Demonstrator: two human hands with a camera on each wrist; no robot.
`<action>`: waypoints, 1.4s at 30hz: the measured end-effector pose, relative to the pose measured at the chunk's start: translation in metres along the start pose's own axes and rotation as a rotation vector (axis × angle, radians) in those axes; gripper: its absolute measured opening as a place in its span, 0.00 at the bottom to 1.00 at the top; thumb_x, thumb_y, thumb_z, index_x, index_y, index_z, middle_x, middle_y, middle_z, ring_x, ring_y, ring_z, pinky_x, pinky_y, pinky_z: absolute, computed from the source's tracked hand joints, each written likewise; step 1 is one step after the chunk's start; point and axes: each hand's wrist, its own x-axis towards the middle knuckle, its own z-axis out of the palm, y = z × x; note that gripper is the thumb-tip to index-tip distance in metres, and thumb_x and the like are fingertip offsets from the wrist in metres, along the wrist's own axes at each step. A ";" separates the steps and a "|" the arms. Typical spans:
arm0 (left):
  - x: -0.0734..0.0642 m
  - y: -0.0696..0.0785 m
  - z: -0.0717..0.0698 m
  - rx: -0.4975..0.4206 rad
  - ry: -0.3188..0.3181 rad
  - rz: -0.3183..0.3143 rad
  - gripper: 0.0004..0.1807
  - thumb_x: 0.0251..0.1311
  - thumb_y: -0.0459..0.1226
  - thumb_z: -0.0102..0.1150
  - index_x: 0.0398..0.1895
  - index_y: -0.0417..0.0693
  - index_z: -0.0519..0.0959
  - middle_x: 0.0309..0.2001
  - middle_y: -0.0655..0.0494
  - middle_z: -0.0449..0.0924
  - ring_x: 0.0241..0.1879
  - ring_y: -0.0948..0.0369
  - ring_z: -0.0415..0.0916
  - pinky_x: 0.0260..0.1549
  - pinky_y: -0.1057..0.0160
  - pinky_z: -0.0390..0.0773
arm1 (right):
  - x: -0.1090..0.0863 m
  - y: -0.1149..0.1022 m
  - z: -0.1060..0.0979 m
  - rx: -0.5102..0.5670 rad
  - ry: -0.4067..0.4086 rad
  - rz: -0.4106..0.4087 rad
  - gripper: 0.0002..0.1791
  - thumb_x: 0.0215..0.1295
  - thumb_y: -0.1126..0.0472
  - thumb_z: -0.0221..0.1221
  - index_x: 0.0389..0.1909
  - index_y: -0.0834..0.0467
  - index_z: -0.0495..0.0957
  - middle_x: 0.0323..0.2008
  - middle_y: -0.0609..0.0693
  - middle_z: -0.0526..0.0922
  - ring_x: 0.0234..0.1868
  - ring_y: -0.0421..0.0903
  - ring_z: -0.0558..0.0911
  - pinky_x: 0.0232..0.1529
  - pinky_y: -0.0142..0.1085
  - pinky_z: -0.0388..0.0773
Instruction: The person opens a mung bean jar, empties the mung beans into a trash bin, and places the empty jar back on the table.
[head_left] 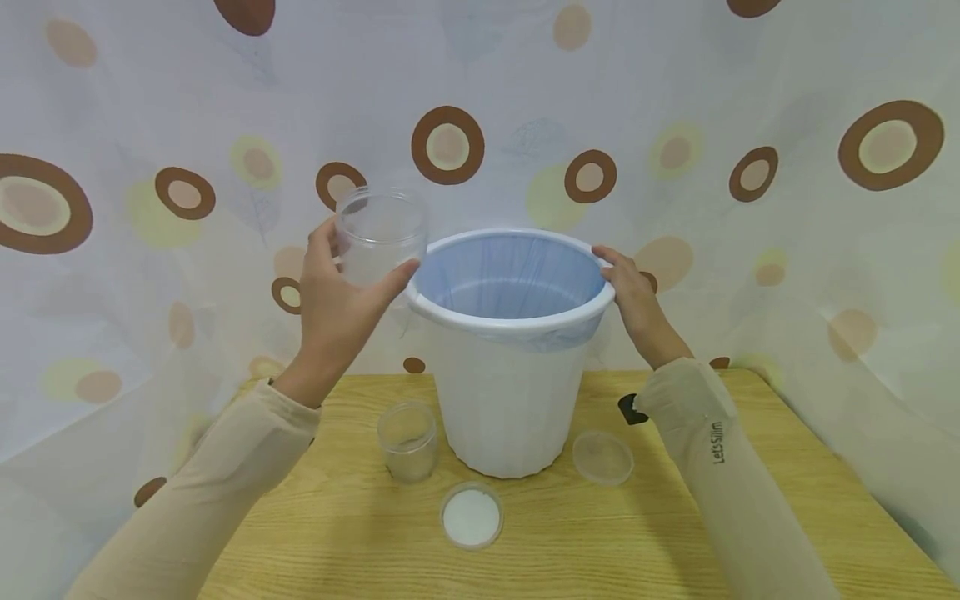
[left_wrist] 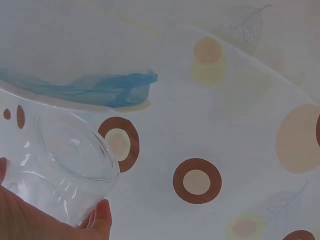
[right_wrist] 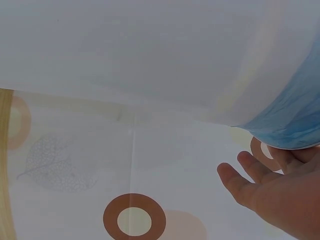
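Note:
My left hand grips a clear plastic jar by its side, thumb and fingers around it, lidless mouth up. The jar shows see-through in the left wrist view, just beside the bin. A white trash bin with a blue bag liner over its rim stands upright on the table. At the bin's right rim, my right hand holds on with its upper fingers. In the right wrist view, two other fingers of that hand stick out below the blue liner edge.
A second clear jar stands left of the bin's base on the wooden table. In front lies a round lid with a white disc. A clear lid lies right of the bin. Patterned sheeting hangs behind.

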 end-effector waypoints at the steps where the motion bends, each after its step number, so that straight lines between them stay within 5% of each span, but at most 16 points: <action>1: -0.002 -0.001 -0.002 -0.013 -0.003 -0.016 0.46 0.45 0.47 0.75 0.65 0.41 0.62 0.60 0.50 0.68 0.57 0.55 0.66 0.56 0.53 0.68 | -0.001 0.001 0.000 0.006 -0.006 -0.008 0.30 0.71 0.56 0.34 0.73 0.57 0.56 0.74 0.58 0.52 0.72 0.55 0.53 0.69 0.52 0.53; 9: -0.020 -0.005 -0.016 -0.051 0.013 -0.136 0.43 0.47 0.49 0.73 0.63 0.46 0.60 0.60 0.51 0.66 0.58 0.55 0.64 0.58 0.55 0.64 | -0.007 0.006 0.000 0.047 -0.036 -0.074 0.30 0.74 0.53 0.33 0.74 0.57 0.53 0.74 0.55 0.51 0.72 0.53 0.52 0.70 0.52 0.49; 18: -0.040 -0.011 -0.026 -0.129 0.023 -0.167 0.37 0.50 0.46 0.71 0.58 0.46 0.60 0.56 0.57 0.65 0.54 0.60 0.63 0.56 0.56 0.64 | -0.003 0.001 0.000 0.031 -0.005 -0.016 0.30 0.73 0.55 0.33 0.74 0.56 0.54 0.74 0.57 0.50 0.73 0.55 0.52 0.69 0.52 0.52; 26: -0.059 -0.018 -0.028 -0.167 -0.014 -0.228 0.38 0.52 0.44 0.70 0.59 0.42 0.57 0.59 0.51 0.61 0.57 0.57 0.61 0.58 0.53 0.62 | -0.011 0.007 -0.001 0.054 -0.054 -0.082 0.30 0.74 0.52 0.33 0.75 0.56 0.52 0.74 0.53 0.50 0.73 0.53 0.50 0.70 0.53 0.47; 35: -0.087 -0.015 -0.026 -0.170 -0.141 -0.355 0.41 0.54 0.43 0.69 0.63 0.42 0.54 0.61 0.50 0.59 0.57 0.50 0.66 0.45 0.60 0.77 | -0.003 0.002 -0.001 0.031 -0.031 -0.040 0.30 0.73 0.53 0.32 0.75 0.56 0.52 0.75 0.55 0.49 0.73 0.54 0.52 0.70 0.51 0.49; 42: -0.105 -0.005 -0.024 -0.198 -0.237 -0.450 0.43 0.53 0.41 0.70 0.66 0.43 0.54 0.63 0.47 0.60 0.60 0.46 0.65 0.51 0.51 0.74 | -0.005 0.003 0.000 0.084 -0.047 -0.039 0.30 0.74 0.54 0.32 0.75 0.56 0.50 0.75 0.55 0.48 0.74 0.53 0.50 0.71 0.51 0.47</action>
